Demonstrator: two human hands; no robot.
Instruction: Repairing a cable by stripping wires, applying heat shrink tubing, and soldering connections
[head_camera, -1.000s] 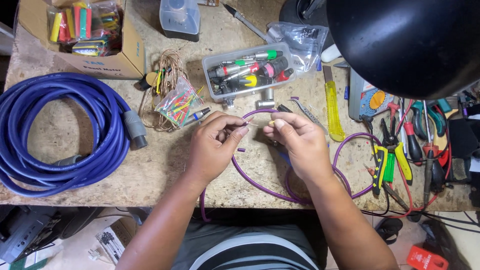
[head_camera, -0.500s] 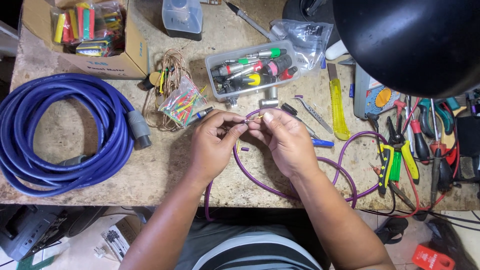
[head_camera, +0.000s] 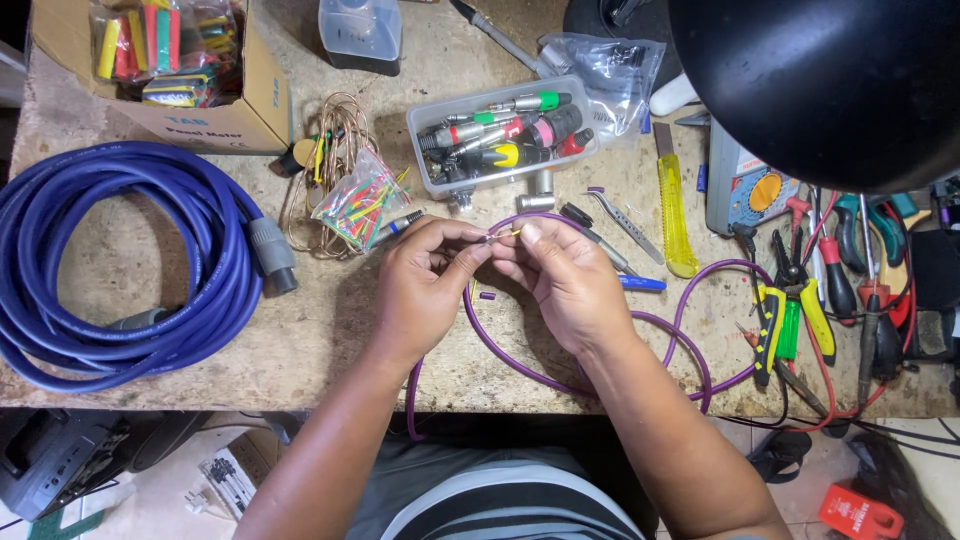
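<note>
Both hands meet over the middle of the workbench (head_camera: 330, 330), working on the end of the purple cable (head_camera: 520, 350). The left hand (head_camera: 425, 285) pinches the cable tip, thumb and first finger pressed together on it. The right hand (head_camera: 570, 280) pinches the thin bare wires at that tip, fingers tight together too. It looks like the step is fixing up the small wires at the cable end. That calls for tiny, careful finger moves and a steady hold. Both wrists rest low near the bench, palms turned in to each other. The cable loops near and to the right. A clear box of plugs (head_camera: 505, 135) sits just beyond the hands.
</note>
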